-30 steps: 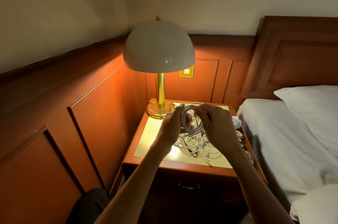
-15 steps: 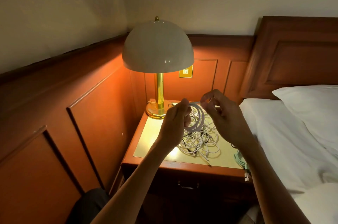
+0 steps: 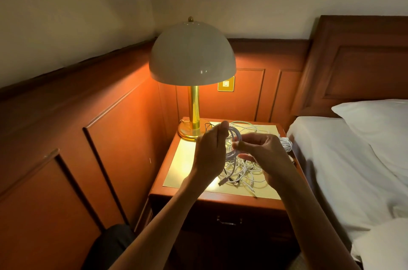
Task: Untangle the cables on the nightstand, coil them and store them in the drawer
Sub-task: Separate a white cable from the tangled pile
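A white cable coil point(image 3: 233, 145) hangs in the air above the nightstand point(image 3: 189, 168). My left hand point(image 3: 210, 152) grips the coil's left side, with fingers curled round its loops. My right hand point(image 3: 265, 155) pinches the coil's right side between thumb and fingers. Under both hands a tangle of white cables point(image 3: 245, 174) lies on the nightstand's yellow top, plugs showing at its front. Another white cable bundle point(image 3: 286, 143) sits at the right edge. The drawer point(image 3: 228, 221) below, with a metal handle, is shut.
A brass lamp point(image 3: 192, 64) with a white dome shade stands lit at the nightstand's back left corner. Wood panelling runs along the left and behind. A bed point(image 3: 353, 159) with white sheets and a pillow point(image 3: 375, 117) flanks the right side.
My right hand has come back down from a raised position to the coil and now pinches its right side. My left hand keeps holding the coil in about the same place.
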### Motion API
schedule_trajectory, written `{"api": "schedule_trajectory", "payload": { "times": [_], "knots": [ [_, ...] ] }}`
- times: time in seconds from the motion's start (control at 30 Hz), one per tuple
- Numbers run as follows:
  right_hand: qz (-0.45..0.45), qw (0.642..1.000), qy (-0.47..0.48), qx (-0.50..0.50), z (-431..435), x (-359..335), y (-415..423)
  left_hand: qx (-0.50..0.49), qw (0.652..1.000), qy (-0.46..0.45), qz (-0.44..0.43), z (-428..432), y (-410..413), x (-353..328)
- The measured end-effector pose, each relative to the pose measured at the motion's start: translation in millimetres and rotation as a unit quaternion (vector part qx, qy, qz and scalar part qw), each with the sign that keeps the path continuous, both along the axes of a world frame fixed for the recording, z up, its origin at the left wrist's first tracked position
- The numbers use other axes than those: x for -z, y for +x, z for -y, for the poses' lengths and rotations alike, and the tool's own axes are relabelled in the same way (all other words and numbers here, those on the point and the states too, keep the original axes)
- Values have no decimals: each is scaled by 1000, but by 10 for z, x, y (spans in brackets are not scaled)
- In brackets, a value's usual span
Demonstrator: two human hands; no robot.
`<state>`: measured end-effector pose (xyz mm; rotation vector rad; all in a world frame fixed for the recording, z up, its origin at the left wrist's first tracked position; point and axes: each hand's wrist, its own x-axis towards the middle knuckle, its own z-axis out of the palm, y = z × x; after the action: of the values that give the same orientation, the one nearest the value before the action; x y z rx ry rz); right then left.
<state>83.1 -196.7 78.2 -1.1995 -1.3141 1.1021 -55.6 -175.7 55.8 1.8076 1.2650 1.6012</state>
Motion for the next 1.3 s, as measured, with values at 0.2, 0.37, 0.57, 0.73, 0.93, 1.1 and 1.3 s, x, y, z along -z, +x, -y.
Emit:
{"api": "schedule_trajectory", "payload": {
  "times": [0.2,0.37,0.57,0.73,0.93,1.1,1.3],
  "knots": [
    [-87,990,-100,-51,-43,-112,54,34,998,-8,-44,-49,-26,-12],
    [-86,989,-106,-55,-85,-88,51,50,997,-37,-56,-58,0,-28],
    [20,999,37,3,-42,-20,21,49,996,-60,-35,3,10,-38],
    [170,928,307,127,-47,138,15,109,989,-104,-12,-43,-63,-48],
    [89,901,382,183,79,124,-102,135,986,-90,25,22,11,-107],
    [-223,957,107,149,106,51,-254,75,996,-50,-16,39,85,-158],
    [119,900,348,232,74,8,-127,122,982,-106,-99,-8,-41,-264]
  ]
}}
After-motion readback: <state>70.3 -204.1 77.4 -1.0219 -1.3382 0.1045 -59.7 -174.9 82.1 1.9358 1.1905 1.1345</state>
